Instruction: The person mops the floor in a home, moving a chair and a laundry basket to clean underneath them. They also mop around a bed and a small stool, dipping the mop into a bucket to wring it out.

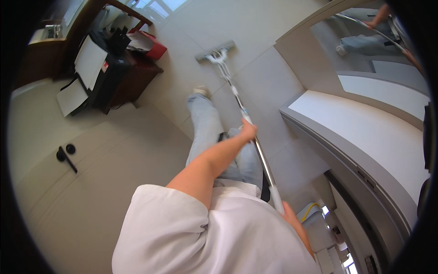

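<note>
A sponge mop runs from beside my waist up to the tiled floor ahead of me. My left hand (pixel 249 132) wraps around its metal pole (pixel 263 159) partway down, just behind the white lower section. My right hand (pixel 290 215) grips the pale handle sleeve (pixel 276 198) at the pole's top end, close to my right side. The wide mop head (pixel 215 51) rests on the floor tiles (pixel 256 75), past my forward foot. White levers (pixel 220 61) join the head to the pole. Part of each hand's fingers is hidden.
A pale door (pixel 102 164) with a black handle (pixel 67 159) stands on my left. Beyond it, a dark printer (pixel 113 72) with paper sits on a reddish-brown cabinet (pixel 137 82), near a red box (pixel 156 49). On the right is a cabinet with a white shelf (pixel 356 120) and mirror (pixel 373 48).
</note>
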`<action>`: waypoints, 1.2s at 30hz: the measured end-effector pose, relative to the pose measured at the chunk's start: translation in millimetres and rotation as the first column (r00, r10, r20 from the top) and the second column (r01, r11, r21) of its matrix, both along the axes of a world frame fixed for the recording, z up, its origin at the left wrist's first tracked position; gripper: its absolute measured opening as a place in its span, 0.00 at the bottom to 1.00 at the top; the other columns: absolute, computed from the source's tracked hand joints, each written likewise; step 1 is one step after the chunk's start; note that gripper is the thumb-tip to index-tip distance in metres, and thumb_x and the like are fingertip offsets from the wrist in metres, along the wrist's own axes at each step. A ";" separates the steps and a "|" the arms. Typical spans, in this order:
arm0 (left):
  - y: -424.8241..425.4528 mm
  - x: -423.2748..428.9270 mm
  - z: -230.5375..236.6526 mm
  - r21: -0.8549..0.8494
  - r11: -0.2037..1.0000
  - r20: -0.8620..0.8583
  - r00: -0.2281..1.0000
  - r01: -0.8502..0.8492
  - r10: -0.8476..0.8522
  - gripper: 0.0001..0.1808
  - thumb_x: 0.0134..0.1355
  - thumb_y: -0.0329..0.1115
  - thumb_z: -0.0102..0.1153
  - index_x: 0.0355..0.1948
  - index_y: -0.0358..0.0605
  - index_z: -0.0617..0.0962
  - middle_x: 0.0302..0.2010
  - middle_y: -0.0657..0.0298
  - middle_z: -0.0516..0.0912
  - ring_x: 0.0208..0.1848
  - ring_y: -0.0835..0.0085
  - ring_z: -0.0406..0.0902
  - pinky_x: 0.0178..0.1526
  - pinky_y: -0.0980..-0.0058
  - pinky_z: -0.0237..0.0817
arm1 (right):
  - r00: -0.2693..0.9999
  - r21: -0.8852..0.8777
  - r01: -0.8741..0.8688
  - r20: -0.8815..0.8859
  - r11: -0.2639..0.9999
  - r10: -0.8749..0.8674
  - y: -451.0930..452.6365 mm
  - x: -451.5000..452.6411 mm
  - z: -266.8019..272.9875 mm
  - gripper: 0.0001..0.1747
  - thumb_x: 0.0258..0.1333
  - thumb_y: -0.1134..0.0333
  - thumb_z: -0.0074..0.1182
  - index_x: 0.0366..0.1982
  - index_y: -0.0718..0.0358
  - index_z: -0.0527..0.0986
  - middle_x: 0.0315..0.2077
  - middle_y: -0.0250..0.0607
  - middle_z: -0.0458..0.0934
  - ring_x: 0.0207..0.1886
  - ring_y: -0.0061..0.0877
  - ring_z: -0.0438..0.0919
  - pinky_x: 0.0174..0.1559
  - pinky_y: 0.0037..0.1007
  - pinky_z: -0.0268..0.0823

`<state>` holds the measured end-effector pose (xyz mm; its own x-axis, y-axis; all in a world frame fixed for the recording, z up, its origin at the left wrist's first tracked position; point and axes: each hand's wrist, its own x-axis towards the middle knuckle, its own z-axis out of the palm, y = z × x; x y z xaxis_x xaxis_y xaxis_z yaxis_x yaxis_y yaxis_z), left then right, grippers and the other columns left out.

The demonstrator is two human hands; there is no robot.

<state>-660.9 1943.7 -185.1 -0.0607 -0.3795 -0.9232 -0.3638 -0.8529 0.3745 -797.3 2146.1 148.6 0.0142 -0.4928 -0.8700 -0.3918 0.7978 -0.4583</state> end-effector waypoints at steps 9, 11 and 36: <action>123.2 -88.5 137.0 0.275 0.947 -0.087 0.977 -0.167 0.197 0.20 0.52 0.37 0.56 0.36 0.30 0.65 0.26 0.52 0.75 0.19 0.63 0.75 0.17 0.67 0.69 | 0.808 0.414 -0.242 -0.415 0.878 0.418 20.8 -65.5 163.3 0.19 0.39 0.66 0.57 0.36 0.66 0.68 0.30 0.56 0.76 0.36 0.48 0.75 0.38 0.41 0.67; 107.0 -74.8 132.4 0.196 0.950 -0.087 0.961 -0.242 0.263 0.19 0.52 0.36 0.55 0.35 0.29 0.66 0.25 0.52 0.75 0.19 0.63 0.75 0.17 0.67 0.68 | 0.825 0.301 -0.290 -0.403 0.908 0.397 16.7 -69.4 148.3 0.19 0.39 0.65 0.58 0.34 0.65 0.68 0.28 0.56 0.75 0.35 0.50 0.74 0.36 0.43 0.66; 346.2 -232.8 104.0 0.555 0.742 -0.311 0.921 0.376 -0.234 0.32 0.58 0.59 0.38 0.52 0.41 0.61 0.37 0.47 0.78 0.33 0.52 0.79 0.35 0.44 0.68 | 0.893 0.347 -0.181 -0.333 0.920 0.302 252.1 -215.0 125.1 0.26 0.46 0.62 0.53 0.50 0.60 0.66 0.36 0.52 0.76 0.41 0.45 0.74 0.42 0.37 0.66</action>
